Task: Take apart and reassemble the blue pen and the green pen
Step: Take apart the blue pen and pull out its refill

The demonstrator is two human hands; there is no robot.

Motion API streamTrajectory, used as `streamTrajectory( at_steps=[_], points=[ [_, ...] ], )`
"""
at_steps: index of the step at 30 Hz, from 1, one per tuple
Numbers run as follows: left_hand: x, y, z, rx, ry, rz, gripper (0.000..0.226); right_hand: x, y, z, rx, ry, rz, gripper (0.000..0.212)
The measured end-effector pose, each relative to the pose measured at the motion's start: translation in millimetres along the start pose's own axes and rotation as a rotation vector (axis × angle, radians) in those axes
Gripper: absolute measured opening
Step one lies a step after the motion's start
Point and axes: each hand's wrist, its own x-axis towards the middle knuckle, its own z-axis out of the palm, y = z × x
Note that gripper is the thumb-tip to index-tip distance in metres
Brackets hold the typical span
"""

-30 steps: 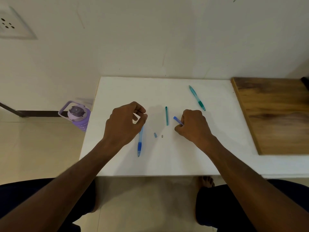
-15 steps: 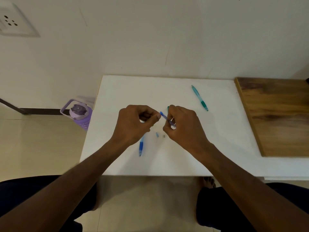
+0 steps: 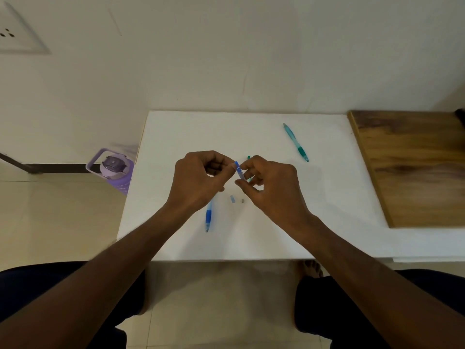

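White bench [image 3: 176,137] stands against the wall; a wooden board [image 3: 412,167] adjoins its right edge. A purple bottle [image 3: 113,170] stands on the floor beside the bench's left edge.

Both hands are raised over mid-bench, close together. Left hand [image 3: 198,180]: fingers curled, fingertips meeting the upper end of a short blue tube [image 3: 238,170]; whether it grips that end or a further small part cannot be told, as the fingers hide it. Right hand [image 3: 269,187]: thumb and forefinger pinch the lower end of the same tube, which stands tilted between the two hands.

Green pen [image 3: 296,142]: whole, lying on the far right of the bench, well apart from the hands.

Blue barrel [image 3: 208,216]: lying on the bench below the left hand, its upper part hidden by that hand.

A teal piece [image 3: 248,157] shows just behind the right fingers, mostly hidden.

Two small parts lie between barrel and right hand: a pale blue piece [image 3: 232,199] and, just beside it, a grey piece [image 3: 242,201].
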Motion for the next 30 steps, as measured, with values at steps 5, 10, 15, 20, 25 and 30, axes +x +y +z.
streamTrajectory(
  at_steps=[5, 10, 15, 20, 25, 30],
  points=[
    [-3, 1, 2, 0.058, -0.03, 0.063, 0.013, -5, 1, 1, -0.032, -0.02, 0.039, 0.025],
    [-2, 5, -5, 0.071, -0.001, 0.04, 0.015, -5, 12, 1, -0.149, -0.112, 0.097, 0.021],
    [-11, 3, -10, 0.39, -0.399, 0.093, 0.012, 4, 22, -4, -0.075, 0.0, 0.157, 0.019],
    [-30, -3, 14, 0.602, -0.515, 0.083, 0.017, 5, 25, -1, -0.085, 0.001, 0.124, 0.018],
    [-23, -4, 11, 0.589, -0.491, 0.025, 0.028, 4, 22, 1, -0.083, -0.045, 0.105, 0.018],
    [-4, -1, -3, -0.298, -0.112, -0.317, 0.053, 7, 10, -7, 0.089, -0.017, 0.101, 0.018]
  ],
)
